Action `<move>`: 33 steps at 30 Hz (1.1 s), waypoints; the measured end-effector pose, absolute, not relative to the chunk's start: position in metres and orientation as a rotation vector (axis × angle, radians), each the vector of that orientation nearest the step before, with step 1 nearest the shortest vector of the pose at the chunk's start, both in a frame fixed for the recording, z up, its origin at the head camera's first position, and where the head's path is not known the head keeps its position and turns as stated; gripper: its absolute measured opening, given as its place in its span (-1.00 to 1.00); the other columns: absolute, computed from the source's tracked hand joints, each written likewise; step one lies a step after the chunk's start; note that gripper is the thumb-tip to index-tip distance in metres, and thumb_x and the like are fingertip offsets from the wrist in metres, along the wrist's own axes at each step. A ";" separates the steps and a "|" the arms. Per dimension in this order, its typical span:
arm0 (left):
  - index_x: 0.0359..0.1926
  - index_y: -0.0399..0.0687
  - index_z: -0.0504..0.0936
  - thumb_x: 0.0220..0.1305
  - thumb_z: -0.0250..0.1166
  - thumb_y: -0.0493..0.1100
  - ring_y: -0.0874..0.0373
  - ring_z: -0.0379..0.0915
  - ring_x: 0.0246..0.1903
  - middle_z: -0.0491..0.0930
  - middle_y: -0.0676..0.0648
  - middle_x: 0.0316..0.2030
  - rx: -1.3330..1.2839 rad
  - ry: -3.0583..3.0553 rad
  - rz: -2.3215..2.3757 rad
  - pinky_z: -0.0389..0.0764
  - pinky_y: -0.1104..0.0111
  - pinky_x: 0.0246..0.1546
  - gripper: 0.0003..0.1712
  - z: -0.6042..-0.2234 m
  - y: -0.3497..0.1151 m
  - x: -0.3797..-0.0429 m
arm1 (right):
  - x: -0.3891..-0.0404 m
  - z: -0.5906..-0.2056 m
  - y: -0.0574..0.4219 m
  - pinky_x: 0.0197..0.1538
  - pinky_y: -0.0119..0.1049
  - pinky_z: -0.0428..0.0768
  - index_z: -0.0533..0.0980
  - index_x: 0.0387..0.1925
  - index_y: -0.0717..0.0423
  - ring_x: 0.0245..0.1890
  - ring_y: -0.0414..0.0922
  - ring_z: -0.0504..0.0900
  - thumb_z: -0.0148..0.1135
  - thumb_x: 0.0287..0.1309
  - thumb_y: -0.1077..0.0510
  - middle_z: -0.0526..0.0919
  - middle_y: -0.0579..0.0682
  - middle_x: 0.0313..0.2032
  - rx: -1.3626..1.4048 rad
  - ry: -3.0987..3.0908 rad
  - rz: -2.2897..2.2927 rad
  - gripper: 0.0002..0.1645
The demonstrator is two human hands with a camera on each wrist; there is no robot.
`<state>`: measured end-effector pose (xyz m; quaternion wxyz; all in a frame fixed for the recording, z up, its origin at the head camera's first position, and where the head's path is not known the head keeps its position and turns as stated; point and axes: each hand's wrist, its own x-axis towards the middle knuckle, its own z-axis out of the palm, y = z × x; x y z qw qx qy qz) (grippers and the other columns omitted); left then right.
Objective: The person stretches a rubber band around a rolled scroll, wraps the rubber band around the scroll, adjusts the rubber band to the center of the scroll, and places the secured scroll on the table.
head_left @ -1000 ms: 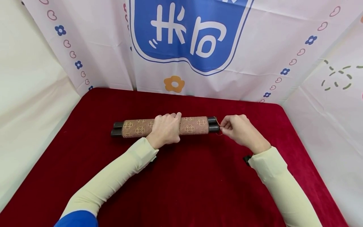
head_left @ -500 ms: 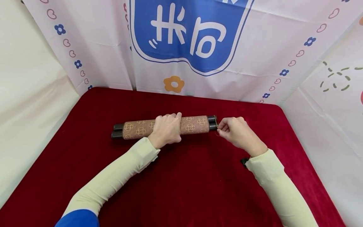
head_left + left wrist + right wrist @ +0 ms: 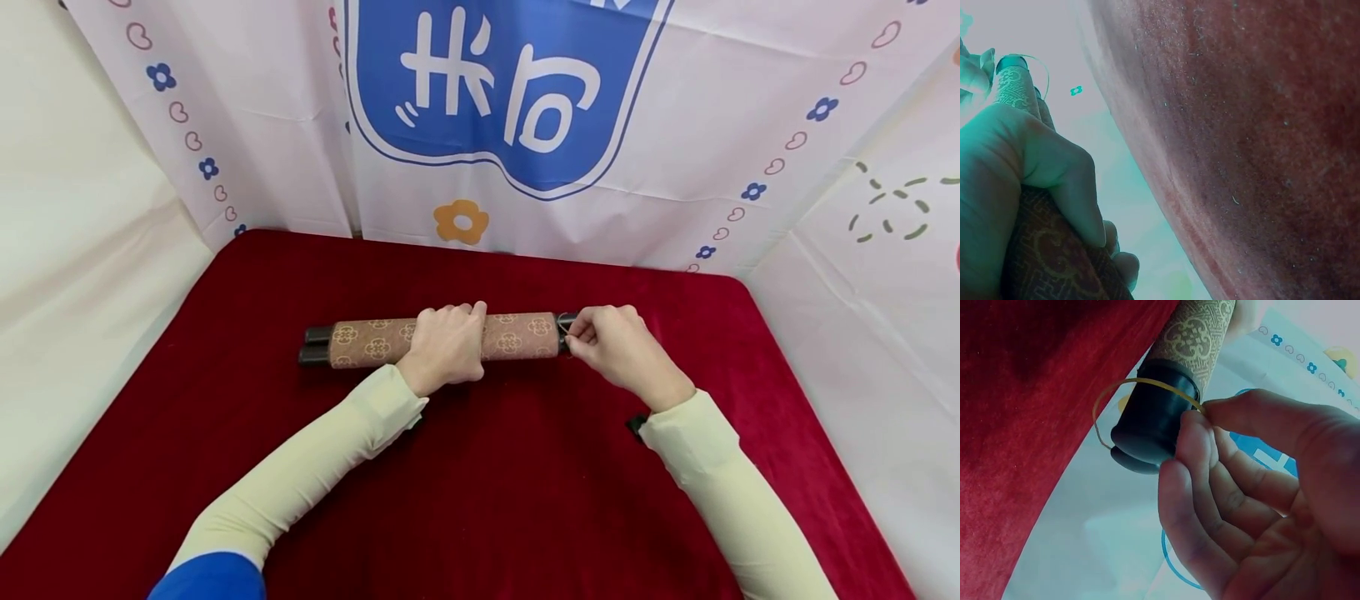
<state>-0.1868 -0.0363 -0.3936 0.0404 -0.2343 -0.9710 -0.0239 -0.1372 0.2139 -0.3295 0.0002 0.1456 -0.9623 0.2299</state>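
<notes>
A rolled scroll [image 3: 375, 342] in brown cloth with gold flower patterns lies across the red table, its paired black end knobs [image 3: 315, 357] showing at the left. My left hand [image 3: 444, 346] grips it around the middle, thumb and fingers wrapped over the roll in the left wrist view. At the right end my right hand [image 3: 621, 350] pinches a thin yellowish elastic band [image 3: 1147, 381] between thumb and forefinger. In the right wrist view the band loops across the black end knob [image 3: 1154, 412], close to the cloth edge. The right knobs are partly hidden by my fingers in the head view.
The table [image 3: 480, 492] is covered in dark red velvet-like cloth. Behind it hangs a white curtain [image 3: 300, 167] with a blue emblem [image 3: 510, 83] and small flower prints. Pale walls stand at both sides, and a dark strap [image 3: 636, 428] shows at the right cuff.
My right hand has moved left, drawing the band from beyond the knob ends over them toward the cloth. The left hand keeps its grip; scroll and hand have shifted slightly right.
</notes>
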 end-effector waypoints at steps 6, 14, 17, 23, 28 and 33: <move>-0.14 -0.01 0.53 -0.01 0.42 -0.04 -0.03 0.67 -0.39 0.64 0.00 -0.37 -0.747 -2.966 -0.057 0.62 0.07 -0.43 -0.60 -0.394 -0.034 -0.184 | -0.142 -0.327 0.214 -0.22 -0.17 0.76 0.73 -0.28 0.24 -0.37 -0.09 0.76 0.35 0.29 0.27 0.80 0.09 -0.36 0.411 -3.018 0.706 -0.90; -0.14 0.00 0.53 -0.01 0.41 -0.04 -0.03 0.69 -0.36 0.63 0.00 -0.36 -0.790 -2.942 -0.030 0.62 0.10 -0.41 -0.61 -0.391 -0.029 -0.176 | -0.148 -0.326 0.217 -0.19 -0.14 0.77 0.73 -0.25 0.26 -0.33 -0.05 0.78 0.32 0.31 0.24 0.81 0.13 -0.32 0.343 -3.041 0.681 -0.86; -0.12 0.00 0.54 0.01 0.42 -0.03 -0.03 0.69 -0.34 0.63 0.00 -0.35 -0.797 -2.942 -0.026 0.63 0.10 -0.40 -0.60 -0.390 -0.028 -0.174 | -0.150 -0.326 0.220 -0.17 -0.11 0.77 0.73 -0.25 0.26 -0.31 -0.03 0.79 0.32 0.31 0.24 0.82 0.14 -0.32 0.317 -3.046 0.671 -0.85; -0.10 0.00 0.55 0.01 0.41 -0.03 -0.01 0.68 -0.35 0.63 0.01 -0.34 -0.832 -2.935 -0.001 0.61 0.14 -0.43 -0.59 -0.392 -0.026 -0.171 | -0.152 -0.326 0.221 -0.19 -0.12 0.75 0.74 -0.26 0.25 -0.32 -0.03 0.77 0.35 0.32 0.21 0.81 0.13 -0.34 0.291 -3.073 0.662 -0.84; -0.14 0.00 0.54 0.01 0.42 -0.03 -0.01 0.68 -0.36 0.64 0.01 -0.36 -0.856 -2.908 0.009 0.59 0.14 -0.45 -0.61 -0.393 -0.024 -0.166 | -0.154 -0.325 0.218 -0.19 -0.12 0.74 0.74 -0.26 0.25 -0.35 -0.05 0.75 0.35 0.33 0.19 0.80 0.12 -0.35 0.304 -3.080 0.653 -0.83; -0.14 0.00 0.53 0.01 0.44 -0.02 -0.03 0.69 -0.32 0.65 -0.01 -0.33 -0.863 -2.906 0.019 0.62 0.12 -0.40 -0.60 -0.392 -0.021 -0.163 | -0.155 -0.325 0.212 -0.16 -0.09 0.73 0.73 -0.29 0.22 -0.36 -0.06 0.75 0.32 0.32 0.19 0.80 0.08 -0.39 0.311 -3.090 0.639 -0.84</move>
